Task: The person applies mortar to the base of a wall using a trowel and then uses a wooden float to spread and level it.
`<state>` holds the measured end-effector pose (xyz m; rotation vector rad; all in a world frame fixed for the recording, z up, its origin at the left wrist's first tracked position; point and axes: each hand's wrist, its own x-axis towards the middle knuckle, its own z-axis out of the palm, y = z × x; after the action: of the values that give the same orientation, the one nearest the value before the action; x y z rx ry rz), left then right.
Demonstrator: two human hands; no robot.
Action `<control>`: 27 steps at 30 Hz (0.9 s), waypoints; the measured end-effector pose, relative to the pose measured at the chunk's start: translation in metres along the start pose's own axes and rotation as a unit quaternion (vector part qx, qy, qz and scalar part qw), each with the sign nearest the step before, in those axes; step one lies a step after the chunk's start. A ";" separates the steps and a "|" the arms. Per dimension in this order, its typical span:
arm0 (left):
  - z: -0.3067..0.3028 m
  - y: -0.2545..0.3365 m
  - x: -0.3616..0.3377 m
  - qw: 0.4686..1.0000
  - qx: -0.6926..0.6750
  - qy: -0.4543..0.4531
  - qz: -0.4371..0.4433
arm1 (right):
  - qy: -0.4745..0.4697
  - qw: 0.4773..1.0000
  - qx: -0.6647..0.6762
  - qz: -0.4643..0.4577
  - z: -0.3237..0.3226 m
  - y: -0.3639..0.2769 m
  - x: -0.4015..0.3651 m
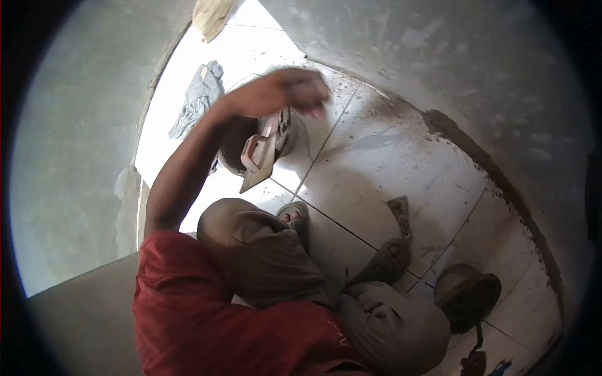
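My left hand is stretched forward over a bucket, with its fingers bent downward and blurred. Whether anything is in those fingers cannot be made out. Below the hand, a plastering float with a pale pinkish handle leans across the bucket's rim, apart from the fingers. The bucket's inside is dark and partly hidden by my forearm. My right hand does not show.
A grey cloth lies on the tiled floor beyond the bucket. By my feet are a mortar-stained flat tool and a dark bowl. Grey plastered walls enclose both sides; a damp mortar strip follows the right wall's base.
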<state>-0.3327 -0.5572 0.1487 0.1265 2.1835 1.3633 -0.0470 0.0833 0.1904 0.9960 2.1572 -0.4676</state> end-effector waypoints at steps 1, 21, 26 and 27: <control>-0.007 0.018 -0.015 0.997 0.030 0.064 -0.015 | -0.005 1.000 -0.006 -0.026 -0.011 0.033 0.012; -0.068 -0.123 -0.158 0.960 0.212 0.126 -0.135 | 0.234 0.926 -0.246 -0.164 0.046 0.023 -0.007; -0.058 -0.027 -0.143 0.884 0.427 0.089 -0.168 | 0.185 0.948 -0.214 -0.146 0.052 0.044 0.004; -0.044 -0.002 -0.136 0.909 0.385 0.103 -0.122 | 0.204 0.944 -0.201 -0.162 0.055 0.043 0.003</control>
<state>-0.2397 -0.6426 0.2165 -0.0038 2.6930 0.3305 0.0092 0.0809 0.1496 0.5401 2.6620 0.0501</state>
